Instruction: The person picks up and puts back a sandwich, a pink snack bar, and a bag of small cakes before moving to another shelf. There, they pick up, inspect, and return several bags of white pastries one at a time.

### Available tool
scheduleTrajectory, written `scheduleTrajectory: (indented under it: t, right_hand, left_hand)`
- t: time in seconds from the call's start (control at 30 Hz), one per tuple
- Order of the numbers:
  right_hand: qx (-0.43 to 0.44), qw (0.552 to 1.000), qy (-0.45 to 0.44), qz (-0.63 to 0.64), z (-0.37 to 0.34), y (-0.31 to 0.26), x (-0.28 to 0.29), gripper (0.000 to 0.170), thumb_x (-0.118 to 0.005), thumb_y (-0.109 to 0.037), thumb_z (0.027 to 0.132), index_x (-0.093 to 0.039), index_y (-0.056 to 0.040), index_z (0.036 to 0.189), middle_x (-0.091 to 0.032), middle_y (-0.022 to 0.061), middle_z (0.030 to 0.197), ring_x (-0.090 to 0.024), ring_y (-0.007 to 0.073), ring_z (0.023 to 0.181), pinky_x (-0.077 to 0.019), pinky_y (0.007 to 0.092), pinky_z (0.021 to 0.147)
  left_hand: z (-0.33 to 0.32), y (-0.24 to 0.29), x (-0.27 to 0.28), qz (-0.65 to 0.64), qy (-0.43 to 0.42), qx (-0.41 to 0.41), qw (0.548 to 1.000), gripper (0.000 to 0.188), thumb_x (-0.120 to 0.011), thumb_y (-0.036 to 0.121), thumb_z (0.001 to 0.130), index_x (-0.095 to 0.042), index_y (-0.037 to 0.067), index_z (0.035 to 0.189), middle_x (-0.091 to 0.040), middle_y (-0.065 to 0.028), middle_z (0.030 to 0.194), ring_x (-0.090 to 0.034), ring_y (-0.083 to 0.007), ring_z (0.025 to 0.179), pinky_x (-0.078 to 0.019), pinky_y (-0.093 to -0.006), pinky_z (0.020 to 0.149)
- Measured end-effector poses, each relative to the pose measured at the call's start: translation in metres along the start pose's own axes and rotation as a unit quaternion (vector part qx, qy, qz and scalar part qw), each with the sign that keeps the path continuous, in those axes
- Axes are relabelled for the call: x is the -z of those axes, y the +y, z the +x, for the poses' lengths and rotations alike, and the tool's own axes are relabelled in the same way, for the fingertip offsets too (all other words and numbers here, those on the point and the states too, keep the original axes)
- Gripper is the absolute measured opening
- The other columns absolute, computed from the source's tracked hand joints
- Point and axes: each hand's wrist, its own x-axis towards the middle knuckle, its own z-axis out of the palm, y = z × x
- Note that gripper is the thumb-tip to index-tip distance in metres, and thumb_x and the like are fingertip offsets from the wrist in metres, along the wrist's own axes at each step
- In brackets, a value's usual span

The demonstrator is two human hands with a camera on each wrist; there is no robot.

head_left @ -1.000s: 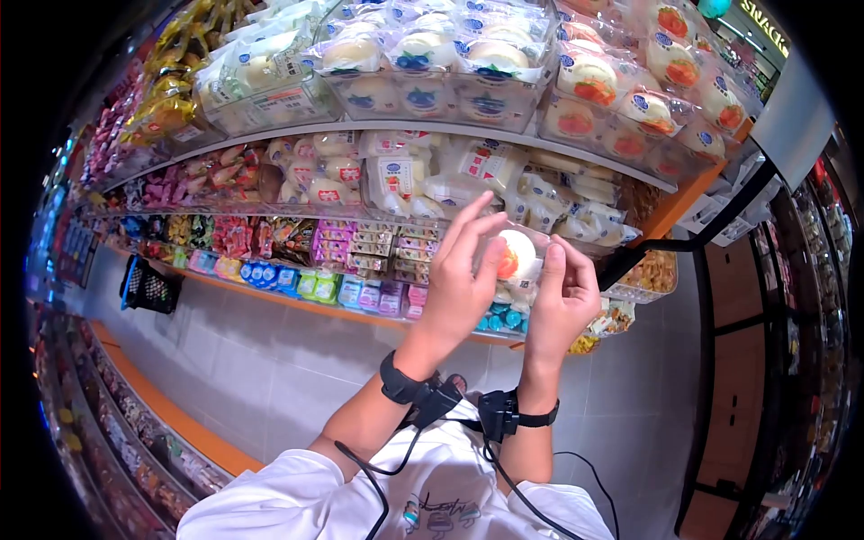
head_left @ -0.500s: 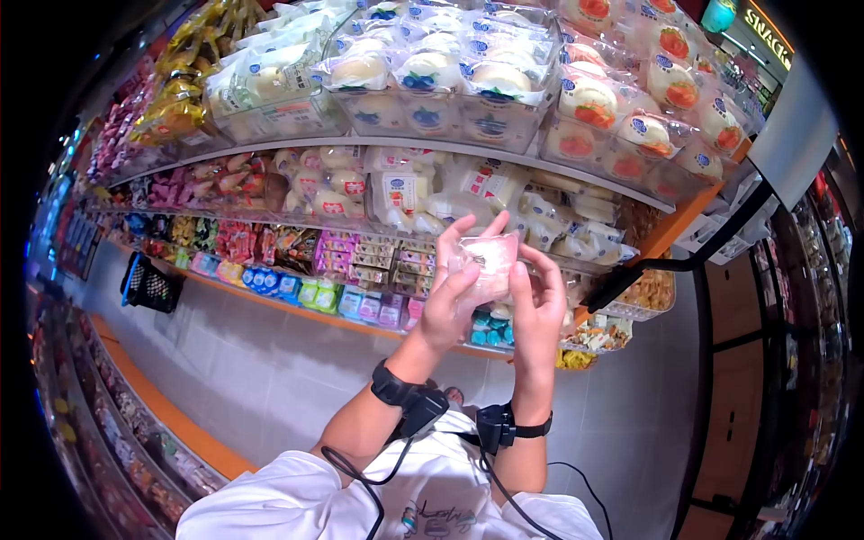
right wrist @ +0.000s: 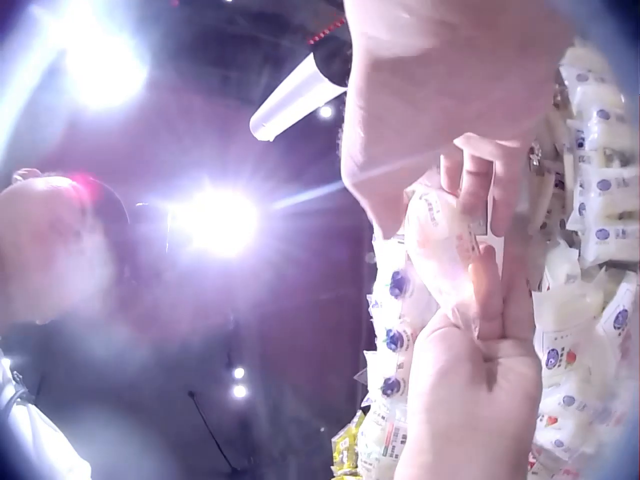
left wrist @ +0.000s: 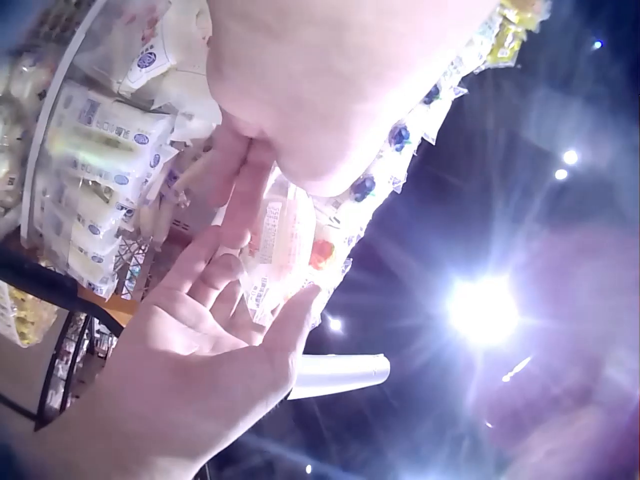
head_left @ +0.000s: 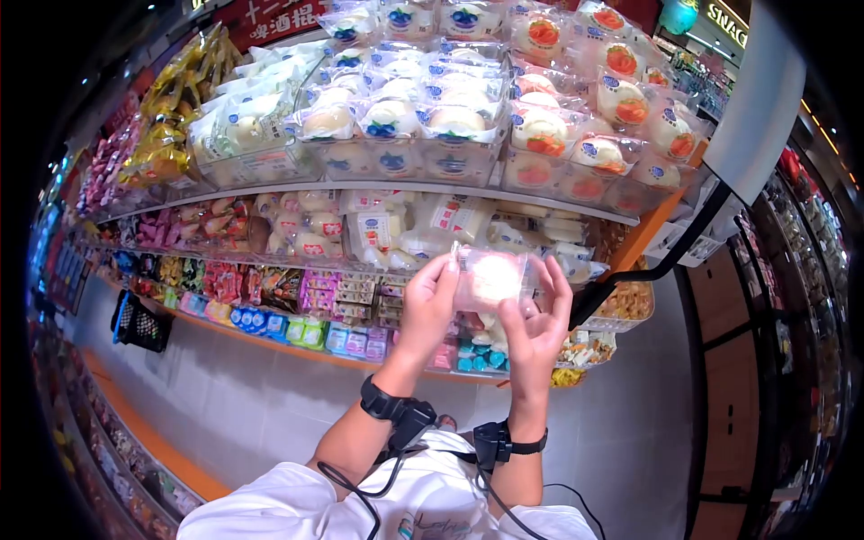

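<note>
A clear packet with a pale round bun [head_left: 495,277] is held up between both hands in front of the shelves. My left hand [head_left: 427,306] pinches its left edge between thumb and fingers. On the right side, my right hand [head_left: 537,326] holds the packet with the thumb in front and the fingers curved behind. Printed text shows on the packet [left wrist: 275,235] in the left wrist view. The right wrist view shows the packet [right wrist: 440,245] between the two hands.
Tiered shelves of packaged buns [head_left: 391,117] and sweets stand ahead. A black bar [head_left: 666,261] and grey panel [head_left: 765,99] are at the right. A black basket [head_left: 139,322] sits on the floor at left, below the shelves.
The packet has turned from its orange-printed face to a pale, glossy one, with both hands shifting their hold at its edges. The head view has tilted up, showing more of the top shelf.
</note>
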Motion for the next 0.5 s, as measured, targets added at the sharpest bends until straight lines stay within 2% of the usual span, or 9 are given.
scheduleTrajectory:
  t: [0.03, 0.07, 0.13, 0.2, 0.23, 0.33, 0.43, 0.47, 0.5]
  right_hand:
    - [0.03, 0.998, -0.053, -0.033, 0.002, -0.001, 0.003, 0.065, -0.077, -0.01, 0.083, -0.046, -0.0025, 0.14, -0.04, 0.0163, 0.146, -0.048, 0.0244, 0.13, -0.0466, 0.0372, 0.102]
    - [0.059, 0.99, -0.105, -0.066, 0.004, -0.001, 0.006, 0.067, -0.077, -0.009, 0.082, -0.046, -0.0041, 0.141, -0.037, 0.0163, 0.15, -0.046, 0.0259, 0.133, -0.0461, 0.0384, 0.103]
    - [0.01, 0.988, -0.107, -0.109, 0.005, -0.001, 0.009, 0.056, -0.075, -0.008, 0.083, -0.053, -0.0035, 0.135, -0.039, 0.016, 0.15, -0.046, 0.0271, 0.134, -0.0456, 0.0383, 0.103]
    - [-0.038, 0.982, -0.103, -0.154, 0.007, 0.001, 0.012, 0.046, -0.072, -0.006, 0.084, -0.06, -0.003, 0.129, -0.04, 0.0156, 0.151, -0.046, 0.0282, 0.135, -0.0451, 0.0382, 0.102]
    - [-0.005, 0.985, -0.063, -0.162, 0.008, 0.008, 0.011, 0.041, -0.07, -0.005, 0.085, -0.062, -0.0033, 0.126, -0.049, 0.0147, 0.142, -0.053, 0.0255, 0.126, -0.0481, 0.0351, 0.096]
    - [-0.013, 0.98, -0.03, -0.195, 0.012, 0.005, 0.009, 0.036, -0.07, -0.008, 0.089, -0.062, -0.0014, 0.123, -0.062, 0.0115, 0.123, -0.06, 0.0165, 0.107, -0.0507, 0.0295, 0.084]
    - [-0.067, 0.99, 0.092, -0.088, 0.018, 0.004, 0.006, 0.022, -0.07, -0.013, 0.092, -0.067, 0.0012, 0.108, -0.068, 0.0038, 0.094, -0.059, 0.0062, 0.081, -0.0479, 0.0218, 0.069]
    - [-0.05, 0.988, 0.104, -0.105, 0.021, 0.004, 0.005, 0.018, -0.071, -0.014, 0.092, -0.067, 0.0009, 0.1, -0.065, 0.0015, 0.087, -0.057, 0.0047, 0.076, -0.0455, 0.0206, 0.066]
    - [-0.036, 0.985, 0.115, -0.12, 0.023, 0.005, 0.002, 0.017, -0.071, -0.016, 0.092, -0.066, 0.0007, 0.092, -0.063, -0.0008, 0.08, -0.054, 0.0032, 0.07, -0.0432, 0.0195, 0.062]
  left_hand:
    - [0.004, -0.006, 0.008, 0.003, -0.012, 0.004, 1.0, 0.031, -0.047, 0.018, 0.105, -0.056, -0.004, 0.125, -0.067, -0.0092, 0.1, -0.066, -0.0118, 0.079, -0.0571, -0.0288, 0.066]
    - [0.006, -0.006, 0.009, 0.008, 0.0, -0.001, 1.0, 0.032, -0.047, 0.018, 0.105, -0.057, -0.004, 0.127, -0.067, -0.0101, 0.105, -0.065, -0.0112, 0.085, -0.0554, -0.0274, 0.071]
    - [0.009, -0.005, 0.008, 0.017, 0.023, -0.01, 1.0, 0.034, -0.048, 0.018, 0.105, -0.058, -0.003, 0.129, -0.066, -0.0119, 0.116, -0.063, -0.0099, 0.098, -0.0519, -0.0245, 0.082]
    - [0.01, 0.004, 0.003, 0.028, 0.044, -0.03, 0.998, 0.035, -0.048, 0.02, 0.105, -0.058, -0.002, 0.131, -0.063, -0.0147, 0.124, -0.061, -0.0124, 0.107, -0.0501, -0.0267, 0.089]
    - [0.011, 0.007, 0.0, 0.031, 0.053, -0.041, 0.997, 0.036, -0.048, 0.021, 0.105, -0.058, -0.001, 0.131, -0.061, -0.0161, 0.128, -0.06, -0.0136, 0.112, -0.0491, -0.0278, 0.092]
    - [0.018, 0.014, 0.005, 0.121, 0.005, -0.111, 0.986, 0.038, -0.05, 0.026, 0.105, -0.059, -0.001, 0.13, -0.057, -0.0192, 0.134, -0.056, -0.0174, 0.118, -0.0457, -0.03, 0.097]
    - [0.029, 0.012, 0.017, 0.191, -0.053, -0.188, 0.962, 0.039, -0.051, 0.03, 0.104, -0.064, -0.001, 0.122, -0.057, -0.018, 0.134, -0.058, -0.0198, 0.117, -0.044, -0.0321, 0.099]
    - [0.031, 0.013, 0.019, 0.215, -0.079, -0.211, 0.95, 0.039, -0.051, 0.031, 0.104, -0.065, -0.001, 0.12, -0.058, -0.0176, 0.133, -0.058, -0.0197, 0.117, -0.0446, -0.0322, 0.099]
    - [0.03, 0.013, 0.015, 0.191, -0.137, -0.176, 0.956, 0.045, -0.048, 0.038, 0.104, -0.065, -0.002, 0.116, -0.062, -0.016, 0.125, -0.059, -0.0191, 0.114, -0.0464, -0.0326, 0.097]
